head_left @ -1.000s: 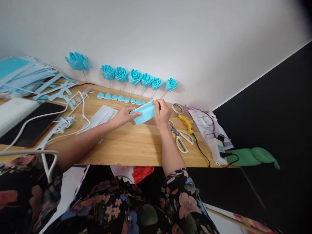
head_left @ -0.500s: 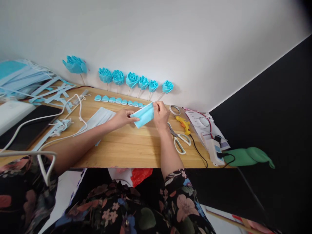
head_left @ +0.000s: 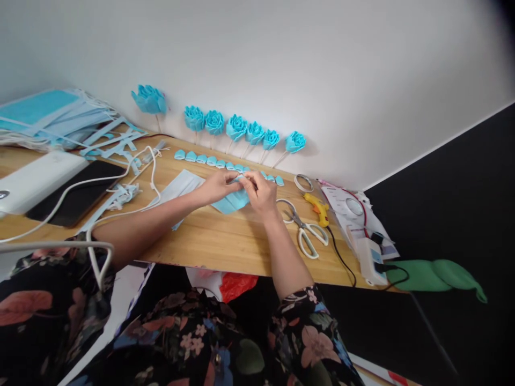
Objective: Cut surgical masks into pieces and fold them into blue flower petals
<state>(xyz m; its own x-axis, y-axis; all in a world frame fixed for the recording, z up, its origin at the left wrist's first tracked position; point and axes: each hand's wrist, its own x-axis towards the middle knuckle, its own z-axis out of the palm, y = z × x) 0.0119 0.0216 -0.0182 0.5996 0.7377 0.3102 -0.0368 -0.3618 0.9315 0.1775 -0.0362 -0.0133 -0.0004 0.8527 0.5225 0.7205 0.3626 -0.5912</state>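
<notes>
A light-blue piece of face-mask fabric (head_left: 230, 203) hangs between my hands above the wooden table. Its upper edge is pinched by my left hand (head_left: 219, 186), thumb toward the right. My right hand (head_left: 259, 192) grips the same edge, and the fingertips of both hands nearly meet there. Just behind them runs a row of small folded blue petals (head_left: 211, 160), partly hidden by my fingers. Under my left forearm lies a flat pale mask sheet (head_left: 182, 185). White-handled scissors (head_left: 308, 236) rest to the right of my right forearm.
Several blue fabric roses (head_left: 236, 127) on sticks lean against the wall. At the right are a tape roll (head_left: 303, 183), a yellow glue gun (head_left: 317, 208) and a power strip (head_left: 370, 261). Stacked masks (head_left: 52, 115), a white power bank (head_left: 38, 179) and a loose cable (head_left: 64, 194) occupy the left.
My hands have come together at the fabric's upper edge; before, they held it stretched by its two ends. The view has shifted, so the table's things appear farther right.
</notes>
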